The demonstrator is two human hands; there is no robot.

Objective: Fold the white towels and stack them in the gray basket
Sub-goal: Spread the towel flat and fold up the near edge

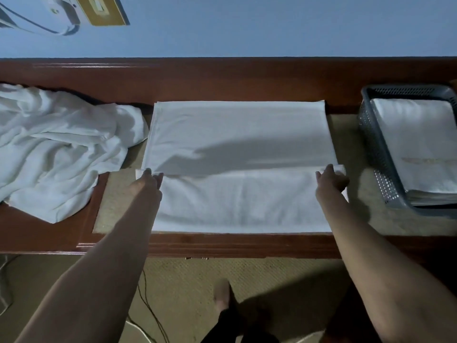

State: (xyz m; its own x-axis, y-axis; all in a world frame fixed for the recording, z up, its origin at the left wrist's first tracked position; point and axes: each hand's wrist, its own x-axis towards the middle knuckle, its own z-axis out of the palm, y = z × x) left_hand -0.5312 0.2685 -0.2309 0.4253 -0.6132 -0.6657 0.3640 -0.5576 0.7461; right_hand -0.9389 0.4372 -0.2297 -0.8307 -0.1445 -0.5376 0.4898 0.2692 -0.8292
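A white towel (237,139) lies spread flat on the wooden table, with its near part folded over up to about the middle. My left hand (148,180) pinches the left corner of that folded edge. My right hand (331,179) grips the right corner of the same edge. At the right stands the gray basket (373,149), holding a stack of folded white towels (418,142). A crumpled heap of white towels (59,144) lies at the left of the table.
The table's raised wooden back rail (222,78) runs behind the towel, below a blue wall. The front wooden edge (235,243) is near my arms. Below it are a carpeted floor, cables (148,308) and my foot (222,293).
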